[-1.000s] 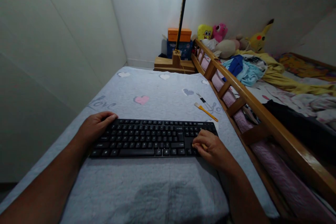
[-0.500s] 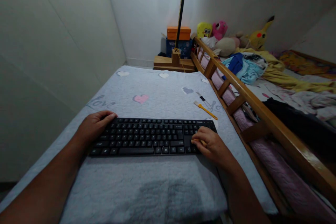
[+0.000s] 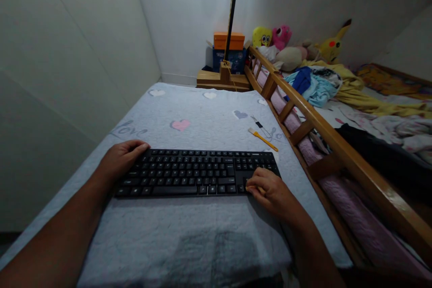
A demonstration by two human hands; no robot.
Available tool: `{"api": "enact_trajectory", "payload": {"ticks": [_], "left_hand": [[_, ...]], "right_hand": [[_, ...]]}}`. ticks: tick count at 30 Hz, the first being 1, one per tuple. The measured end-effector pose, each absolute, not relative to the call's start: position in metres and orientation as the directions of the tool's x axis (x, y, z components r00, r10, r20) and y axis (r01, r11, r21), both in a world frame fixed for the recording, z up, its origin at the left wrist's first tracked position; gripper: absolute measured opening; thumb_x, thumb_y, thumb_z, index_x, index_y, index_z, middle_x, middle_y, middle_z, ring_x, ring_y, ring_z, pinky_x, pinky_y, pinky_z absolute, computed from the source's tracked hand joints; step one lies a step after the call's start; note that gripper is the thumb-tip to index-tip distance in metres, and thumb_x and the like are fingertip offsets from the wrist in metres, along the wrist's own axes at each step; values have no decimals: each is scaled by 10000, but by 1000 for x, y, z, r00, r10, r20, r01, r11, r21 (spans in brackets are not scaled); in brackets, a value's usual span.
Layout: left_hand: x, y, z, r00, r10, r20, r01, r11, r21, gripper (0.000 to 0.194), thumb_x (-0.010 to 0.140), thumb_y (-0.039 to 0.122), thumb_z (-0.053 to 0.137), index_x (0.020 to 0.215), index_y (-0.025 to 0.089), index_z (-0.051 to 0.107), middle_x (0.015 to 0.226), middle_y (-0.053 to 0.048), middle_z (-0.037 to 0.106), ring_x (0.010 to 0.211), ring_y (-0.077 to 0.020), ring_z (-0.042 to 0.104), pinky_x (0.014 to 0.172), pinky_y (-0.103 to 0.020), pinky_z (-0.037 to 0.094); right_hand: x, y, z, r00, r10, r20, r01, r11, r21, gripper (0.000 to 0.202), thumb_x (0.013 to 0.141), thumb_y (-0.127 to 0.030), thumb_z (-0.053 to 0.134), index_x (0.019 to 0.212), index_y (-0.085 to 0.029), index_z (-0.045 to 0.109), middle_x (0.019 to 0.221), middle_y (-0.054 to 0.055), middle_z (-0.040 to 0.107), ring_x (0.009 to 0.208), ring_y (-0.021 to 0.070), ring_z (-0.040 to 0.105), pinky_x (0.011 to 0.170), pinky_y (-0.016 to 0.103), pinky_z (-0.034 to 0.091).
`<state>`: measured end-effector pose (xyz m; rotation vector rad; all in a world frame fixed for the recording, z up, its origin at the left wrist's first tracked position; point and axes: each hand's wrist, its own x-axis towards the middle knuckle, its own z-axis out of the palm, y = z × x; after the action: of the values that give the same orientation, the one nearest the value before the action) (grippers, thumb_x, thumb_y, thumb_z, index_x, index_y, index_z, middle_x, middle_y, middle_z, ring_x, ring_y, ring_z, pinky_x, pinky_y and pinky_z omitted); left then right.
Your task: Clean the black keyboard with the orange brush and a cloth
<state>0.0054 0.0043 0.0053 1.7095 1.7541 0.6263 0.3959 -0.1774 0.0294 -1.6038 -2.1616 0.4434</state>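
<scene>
A black keyboard (image 3: 189, 173) lies flat on the pale blue cloth with hearts (image 3: 202, 135). My left hand (image 3: 123, 159) grips the keyboard's left end, thumb along its top left corner. Over the lower right keys is my right hand (image 3: 268, 189), its fingers closed on a small yellowish-orange thing (image 3: 258, 189), mostly hidden by the fingers. Beyond the keyboard's right end lie a yellow-handled brush (image 3: 265, 140) and a thin tool with a black grip (image 3: 258, 124).
A wooden bed rail (image 3: 313, 121) runs along the right side, with clothes (image 3: 313, 85) and plush toys (image 3: 281, 37) behind it. At the far end stand an orange box (image 3: 229, 41) and a black pole (image 3: 232, 13) on a wooden base. A wall rises on the left.
My right hand has moved slightly down, toward the keyboard's near edge, still pinching the yellowish thing. My left hand stays at the left end. The view has shifted slightly.
</scene>
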Motion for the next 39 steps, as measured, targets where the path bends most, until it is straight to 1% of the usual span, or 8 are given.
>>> {"api": "enact_trajectory", "payload": {"ticks": [6, 12, 15, 21, 25, 29, 34, 39], "left_hand": [[7, 3, 6, 14, 996, -87, 713, 51, 700, 478, 731, 606, 557, 905, 188, 709, 789, -6, 723, 781, -226, 642, 701, -286, 450], [8, 2, 8, 16, 996, -93, 708, 54, 704, 469, 725, 589, 560, 899, 181, 711, 793, -11, 718, 801, -228, 639, 706, -279, 449], [7, 3, 6, 19, 996, -88, 706, 49, 707, 472, 738, 593, 559, 909, 180, 711, 795, -11, 718, 795, -224, 639, 703, -278, 448], [6, 2, 6, 28, 996, -84, 706, 40, 707, 471, 749, 604, 551, 894, 184, 708, 784, -10, 721, 789, -228, 645, 707, -284, 448], [5, 4, 6, 37, 996, -77, 715, 27, 698, 468, 747, 600, 554, 897, 185, 710, 808, -14, 729, 812, -234, 651, 726, -289, 448], [4, 4, 5, 50, 997, -65, 700, 11, 714, 456, 757, 592, 549, 876, 181, 706, 777, -10, 718, 779, -224, 643, 702, -282, 447], [3, 5, 3, 62, 996, -61, 699, 0, 715, 455, 758, 592, 551, 870, 180, 706, 766, -14, 716, 765, -224, 640, 680, -277, 451], [3, 4, 3, 59, 994, -87, 687, 23, 727, 469, 757, 601, 553, 887, 179, 710, 770, -18, 721, 754, -225, 640, 651, -274, 458]], "right_hand": [[395, -182, 31, -249, 956, 156, 824, 294, -485, 162, 899, -99, 571, 817, -189, 679, 816, 45, 614, 804, 184, 591, 703, 292, 455], [395, -178, 21, -158, 961, 225, 843, 250, -476, 141, 908, -108, 568, 866, -181, 681, 842, 62, 618, 811, 193, 584, 722, 315, 473], [395, -181, 21, -177, 962, 209, 836, 259, -484, 143, 906, -109, 566, 865, -180, 684, 840, 58, 615, 810, 191, 586, 722, 311, 473], [396, -183, 34, -243, 963, 115, 817, 267, -511, 160, 888, -95, 577, 817, -187, 687, 814, 40, 611, 794, 175, 593, 690, 282, 457], [395, -172, 31, -194, 966, 170, 840, 253, -480, 134, 893, -106, 583, 842, -180, 682, 827, 46, 606, 798, 180, 588, 708, 299, 464], [393, -166, 22, -142, 967, 211, 870, 224, -440, 131, 892, -107, 585, 835, -181, 677, 823, 49, 601, 792, 187, 578, 714, 315, 466], [391, -174, 21, -154, 968, 197, 858, 230, -459, 142, 910, -124, 573, 832, -189, 673, 830, 49, 602, 805, 189, 582, 710, 308, 468], [388, -183, 22, -168, 970, 178, 856, 233, -461, 153, 904, -104, 567, 825, -183, 672, 831, 51, 605, 806, 189, 584, 714, 310, 467]]}}
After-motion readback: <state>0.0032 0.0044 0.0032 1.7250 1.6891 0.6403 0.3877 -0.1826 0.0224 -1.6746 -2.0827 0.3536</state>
